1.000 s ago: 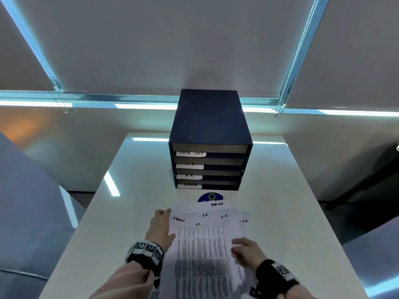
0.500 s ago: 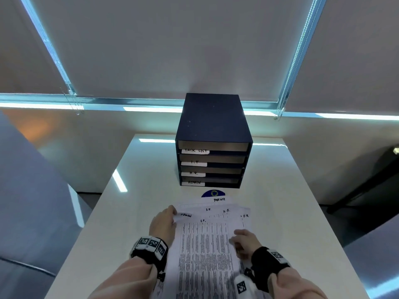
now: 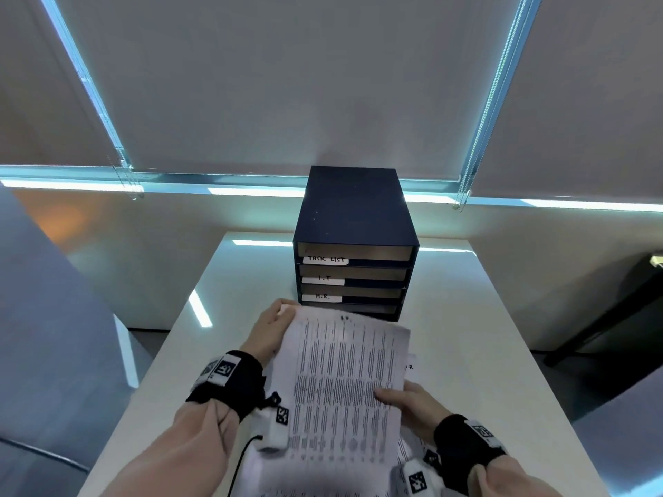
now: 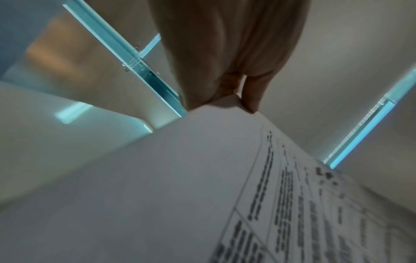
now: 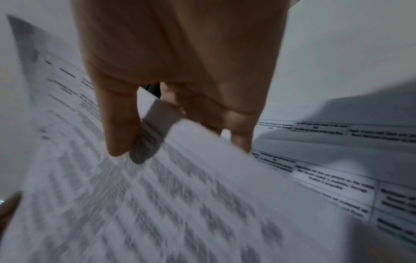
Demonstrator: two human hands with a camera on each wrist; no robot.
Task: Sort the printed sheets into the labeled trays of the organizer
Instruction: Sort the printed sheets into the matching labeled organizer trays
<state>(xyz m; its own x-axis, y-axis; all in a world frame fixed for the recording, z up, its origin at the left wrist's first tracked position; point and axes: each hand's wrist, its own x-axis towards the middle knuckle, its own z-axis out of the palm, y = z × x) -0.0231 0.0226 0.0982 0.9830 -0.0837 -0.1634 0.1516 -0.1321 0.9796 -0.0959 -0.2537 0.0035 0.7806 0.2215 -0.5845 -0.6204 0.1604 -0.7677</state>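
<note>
- Fingers (image 4: 253, 92) of left hand (image 3: 271, 330) pinch far-left corner of top sheet (image 3: 344, 382); right hand (image 3: 412, 405) thumb pinches its right edge.
- Sheet was flat on the stack before, now lifted and tilted, its far edge in front of organizer (image 3: 355, 224) bottom tray.
- Sheet white, dense printed columns, blurred.
- Remaining sheets (image 5: 337, 160) lie on table (image 3: 466, 317) near organizer.

Black wristbands (image 3: 229, 383) – white square-code tags, thin black cable (image 3: 239, 460)
</note>
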